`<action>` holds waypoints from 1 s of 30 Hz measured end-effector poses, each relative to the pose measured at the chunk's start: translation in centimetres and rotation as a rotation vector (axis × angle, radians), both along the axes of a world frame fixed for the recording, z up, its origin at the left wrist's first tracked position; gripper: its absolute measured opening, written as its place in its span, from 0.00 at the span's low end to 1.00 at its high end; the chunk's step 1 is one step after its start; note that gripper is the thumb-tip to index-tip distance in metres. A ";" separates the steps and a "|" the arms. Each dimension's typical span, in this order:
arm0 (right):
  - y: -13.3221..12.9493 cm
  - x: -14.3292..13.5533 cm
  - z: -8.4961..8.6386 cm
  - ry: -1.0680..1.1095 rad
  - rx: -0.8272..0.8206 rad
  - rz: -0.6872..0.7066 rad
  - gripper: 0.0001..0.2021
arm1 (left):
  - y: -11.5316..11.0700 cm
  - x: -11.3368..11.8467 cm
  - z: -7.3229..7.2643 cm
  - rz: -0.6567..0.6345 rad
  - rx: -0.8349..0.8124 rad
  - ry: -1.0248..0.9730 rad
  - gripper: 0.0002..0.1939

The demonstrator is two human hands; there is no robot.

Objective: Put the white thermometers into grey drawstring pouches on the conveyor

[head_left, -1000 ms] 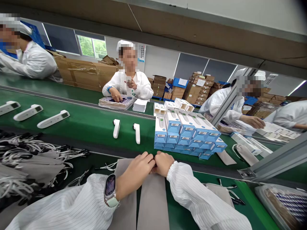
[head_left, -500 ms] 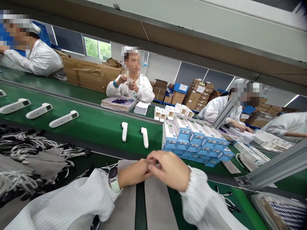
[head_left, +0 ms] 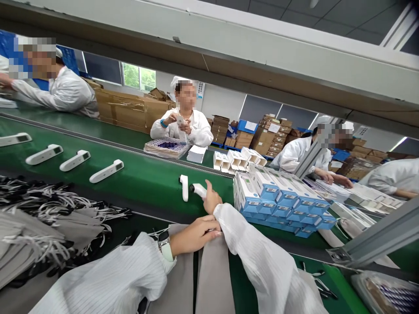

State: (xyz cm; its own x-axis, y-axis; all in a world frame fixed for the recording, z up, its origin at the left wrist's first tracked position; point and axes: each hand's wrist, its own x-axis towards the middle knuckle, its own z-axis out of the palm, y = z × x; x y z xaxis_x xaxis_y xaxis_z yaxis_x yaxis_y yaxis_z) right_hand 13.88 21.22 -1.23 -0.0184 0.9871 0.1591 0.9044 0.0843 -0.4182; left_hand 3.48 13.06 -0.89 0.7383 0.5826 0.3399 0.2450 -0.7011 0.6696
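Observation:
My right hand (head_left: pixel 212 198) is closed round the end of a white handheld thermometer (head_left: pixel 199 190) with a dark head, over the green belt. Just left of it another white thermometer (head_left: pixel 184 187) lies on the belt. My left hand (head_left: pixel 196 234), with a watch at the wrist, rests palm down by my right cuff, above two grey fabric pouches (head_left: pixel 214 274). What lies under its fingers, if anything, is hidden.
Several thermometers (head_left: pixel 106 171) lie on the belt at left. A pile of grey pouches with white cords (head_left: pixel 36 235) is at the near left. Blue-and-white boxes (head_left: pixel 281 200) are stacked right of my right hand. A metal post (head_left: pixel 382 233) slants at right; people work opposite.
My right hand has moved forward from beside my left hand and taken hold of the right-hand thermometer, which is now tilted. Thermometers on the belt appear further right as the view shifted.

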 end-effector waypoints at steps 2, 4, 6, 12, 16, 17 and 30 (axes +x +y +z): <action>-1.0 1.4 1.3 0.354 0.120 0.125 0.36 | 0.0 0.0 0.1 0.034 -0.027 -0.025 0.11; -2.1 3.0 2.9 0.764 0.231 0.253 0.38 | -0.1 0.0 0.4 0.063 -0.054 -0.058 0.11; -3.4 4.6 4.5 1.037 0.246 0.339 0.43 | -0.4 0.0 0.9 0.079 -0.079 -0.088 0.12; -5.8 7.0 5.7 1.315 -0.015 0.373 0.49 | -1.1 0.2 2.6 0.067 -0.102 -0.103 0.13; -5.8 7.0 5.1 1.382 -0.127 0.407 0.42 | -1.1 0.2 3.0 0.046 -0.110 -0.115 0.12; -5.7 7.0 5.0 1.395 -0.158 0.419 0.37 | -1.0 0.1 3.1 0.055 -0.110 -0.125 0.12; -5.6 7.0 3.2 1.111 -0.532 0.525 0.20 | -0.8 0.0 3.6 0.237 -0.191 -0.182 0.13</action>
State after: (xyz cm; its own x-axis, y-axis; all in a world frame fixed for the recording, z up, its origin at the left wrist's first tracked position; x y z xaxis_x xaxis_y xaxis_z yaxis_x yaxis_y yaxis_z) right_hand 20.93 15.60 2.00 -0.5244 0.8492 -0.0617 -0.0231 -0.0867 -0.9960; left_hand 3.53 12.21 2.74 0.5121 0.7964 0.3218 0.2501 -0.4967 0.8311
